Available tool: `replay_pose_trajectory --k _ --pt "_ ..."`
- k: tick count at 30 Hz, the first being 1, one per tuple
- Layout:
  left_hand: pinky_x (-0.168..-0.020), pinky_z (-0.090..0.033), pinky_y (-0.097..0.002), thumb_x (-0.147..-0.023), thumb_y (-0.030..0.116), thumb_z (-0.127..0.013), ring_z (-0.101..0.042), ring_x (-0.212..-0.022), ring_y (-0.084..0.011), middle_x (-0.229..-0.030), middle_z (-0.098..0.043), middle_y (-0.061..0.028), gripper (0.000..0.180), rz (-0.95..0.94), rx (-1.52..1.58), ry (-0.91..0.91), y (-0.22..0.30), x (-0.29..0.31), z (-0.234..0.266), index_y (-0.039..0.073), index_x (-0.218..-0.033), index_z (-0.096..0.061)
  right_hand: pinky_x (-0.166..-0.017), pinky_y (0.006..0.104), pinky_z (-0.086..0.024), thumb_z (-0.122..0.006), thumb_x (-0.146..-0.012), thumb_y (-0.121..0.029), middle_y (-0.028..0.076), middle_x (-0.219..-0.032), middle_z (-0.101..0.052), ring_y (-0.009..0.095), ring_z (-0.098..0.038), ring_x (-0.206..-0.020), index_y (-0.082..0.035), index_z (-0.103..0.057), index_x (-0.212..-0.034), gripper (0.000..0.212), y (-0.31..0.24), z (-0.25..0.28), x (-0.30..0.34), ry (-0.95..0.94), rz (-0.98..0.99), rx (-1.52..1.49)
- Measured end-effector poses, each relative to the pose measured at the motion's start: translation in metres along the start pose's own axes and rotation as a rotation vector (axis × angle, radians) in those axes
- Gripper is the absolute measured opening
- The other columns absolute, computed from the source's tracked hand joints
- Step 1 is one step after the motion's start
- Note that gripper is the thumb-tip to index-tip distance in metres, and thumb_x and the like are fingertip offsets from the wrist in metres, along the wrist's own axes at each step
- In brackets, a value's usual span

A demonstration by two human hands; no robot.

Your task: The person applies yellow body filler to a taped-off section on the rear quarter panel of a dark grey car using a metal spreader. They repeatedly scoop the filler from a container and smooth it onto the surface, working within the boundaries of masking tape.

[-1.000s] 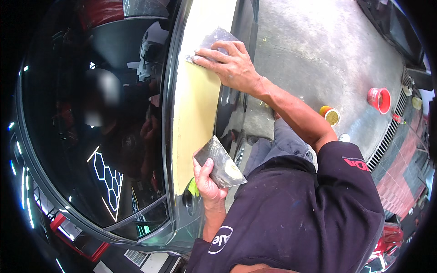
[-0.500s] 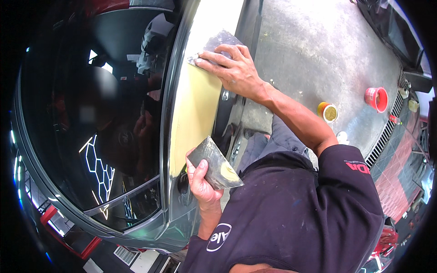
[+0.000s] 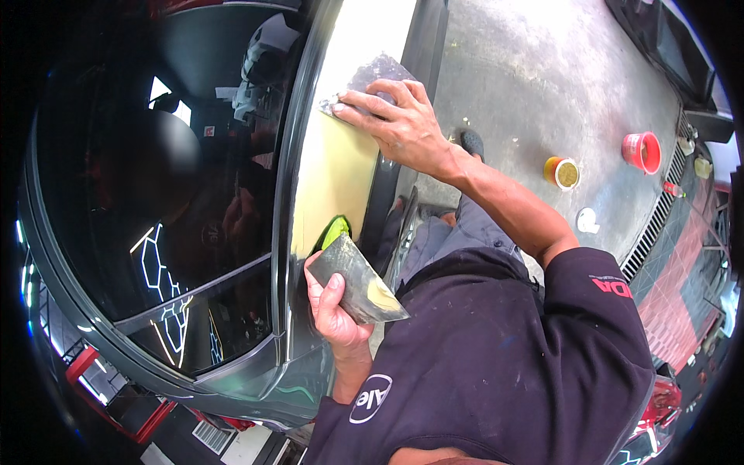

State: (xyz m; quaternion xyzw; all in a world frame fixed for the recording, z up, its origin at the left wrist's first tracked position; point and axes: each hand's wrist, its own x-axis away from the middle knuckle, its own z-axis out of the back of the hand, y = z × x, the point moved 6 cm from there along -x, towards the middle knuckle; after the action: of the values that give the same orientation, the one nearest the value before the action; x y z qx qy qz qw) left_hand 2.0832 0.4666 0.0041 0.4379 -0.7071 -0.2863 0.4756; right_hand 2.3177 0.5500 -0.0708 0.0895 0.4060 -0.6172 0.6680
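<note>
A pale yellow coated strip of car body [image 3: 335,174] runs beside the dark window. Its upper part glares white. My right hand [image 3: 399,128] grips a thin, dark, flat spreader [image 3: 381,71] by its edge and holds it against the panel, fingertips at the panel's surface. Lower down, my left hand [image 3: 337,314] pinches a dark rectangular plate [image 3: 353,279] smeared with yellow putty [image 3: 381,294], thumb on top and fingers beneath. Just above that plate, a bright yellow-green patch [image 3: 335,231] shows in a dark-rimmed recess of the panel.
Dark, reflective car glass [image 3: 209,194] fills the left. On the concrete floor [image 3: 511,93] to the right stand an opened yellow tin [image 3: 561,173] and a red tub [image 3: 641,153], with a white lid [image 3: 587,220] nearby. A drain grate [image 3: 647,232] runs past them.
My left hand and its plate have shifted slightly left and down, and the yellow-green recess has come into sight. The right hand and spreader stay almost in place.
</note>
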Motion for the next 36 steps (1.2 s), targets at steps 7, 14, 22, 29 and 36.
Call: replay_pose_trajectory --k 7,14,22,29,36 --pt "-0.093 -0.054 -0.0362 -0.089 0.005 -0.058 -0.067 -0.102 -0.0232 -0.114 -0.064 -0.0148 0.045 -0.018 0.011 -0.004 0.01 0.018 0.024 0.0 -0.133 -0.048 -0.103 0.0434 -0.037 -0.074 -0.079 -0.007 -0.004 -0.146 -0.059 0.023 -0.052 -0.123 -0.026 -0.064 -0.14 0.064 -0.037 0.001 0.016 -0.015 0.021 0.002" --pt "-0.091 -0.055 -0.0356 -0.089 0.006 -0.058 -0.068 -0.099 -0.0232 -0.111 -0.065 -0.0147 0.044 -0.03 0.045 -0.018 0.02 0.035 0.059 -0.001 -0.132 -0.047 -0.101 0.043 -0.038 -0.075 -0.076 -0.003 -0.005 -0.143 -0.061 0.022 -0.053 -0.122 -0.026 -0.067 -0.136 0.065 -0.084 0.002 0.03 -0.027 0.002 -0.021" --pt "-0.09 -0.057 -0.036 -0.089 0.006 -0.057 -0.068 -0.098 -0.0231 -0.112 -0.065 -0.0152 0.044 -0.066 0.111 -0.049 0.028 0.053 0.087 -0.001 -0.132 -0.047 -0.098 0.0435 -0.041 -0.073 -0.076 -0.003 -0.006 -0.142 -0.061 0.022 -0.055 -0.12 -0.025 -0.068 -0.134 0.063 -0.133 0.008 0.047 -0.047 0.001 -0.058" --pt "-0.083 -0.06 -0.0372 -0.091 0.005 -0.057 -0.07 -0.094 -0.0239 -0.113 -0.067 -0.014 0.045 -0.096 0.145 -0.03 0.032 0.067 0.108 0.002 -0.134 -0.048 -0.095 0.0429 -0.042 -0.073 -0.072 -0.005 -0.005 -0.141 -0.061 0.022 -0.056 -0.118 -0.023 -0.068 -0.134 0.065 -0.17 0.015 0.058 -0.067 0.026 -0.043" --pt "-0.083 -0.06 -0.0366 -0.091 0.005 -0.058 -0.07 -0.093 -0.0229 -0.113 -0.067 -0.0119 0.045 -0.136 0.182 -0.033 0.039 0.08 0.113 0.003 -0.135 -0.049 -0.094 0.0417 -0.042 -0.073 -0.072 -0.006 -0.004 -0.138 -0.061 0.021 -0.056 -0.115 -0.02 -0.068 -0.134 0.064 -0.193 0.019 0.064 -0.082 0.049 -0.088"
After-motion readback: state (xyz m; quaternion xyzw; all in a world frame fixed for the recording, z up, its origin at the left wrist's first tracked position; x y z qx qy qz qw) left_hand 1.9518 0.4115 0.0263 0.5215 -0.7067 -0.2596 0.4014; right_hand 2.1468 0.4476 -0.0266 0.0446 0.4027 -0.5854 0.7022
